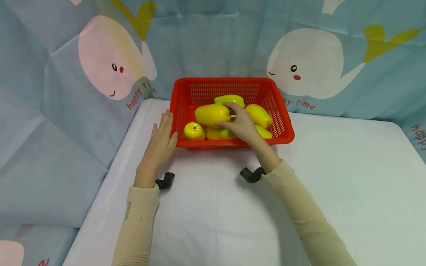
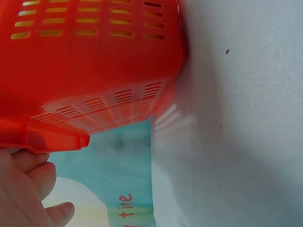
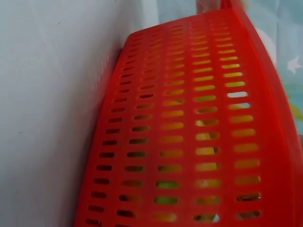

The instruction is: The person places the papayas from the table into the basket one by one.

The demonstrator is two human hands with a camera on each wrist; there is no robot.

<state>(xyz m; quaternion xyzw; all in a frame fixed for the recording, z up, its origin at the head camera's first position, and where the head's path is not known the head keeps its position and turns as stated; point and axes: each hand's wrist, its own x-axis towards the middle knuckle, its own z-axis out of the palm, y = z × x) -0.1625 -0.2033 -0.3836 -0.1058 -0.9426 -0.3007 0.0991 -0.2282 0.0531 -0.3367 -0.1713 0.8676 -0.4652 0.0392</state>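
A red slotted plastic basket [image 1: 229,142] stands on the white table and holds several glossy yellow fruits. My right hand [image 1: 240,123] reaches over its front rim and grips the right end of a long yellow papaya [image 1: 210,115], thumb at the front and fingers at the back. The papaya lies level above other fruit. With fairly straight fingers, my left hand [image 1: 161,138] rests against the basket's left rim. The left wrist view shows the left hand's fingers [image 2: 40,177] at that rim. Only the slotted basket wall [image 3: 180,118] shows in the right wrist view; the right hand's grip is hidden there.
Inside the basket, a yellow apple [image 1: 194,131] sits at the front left. Yellow-green fruits lie at the back [image 1: 229,99] and right [image 1: 259,115]. A blue patterned curtain [image 1: 213,44] hangs right behind the basket. Black wrist-camera mounts [image 1: 251,175] project beside both wrists.
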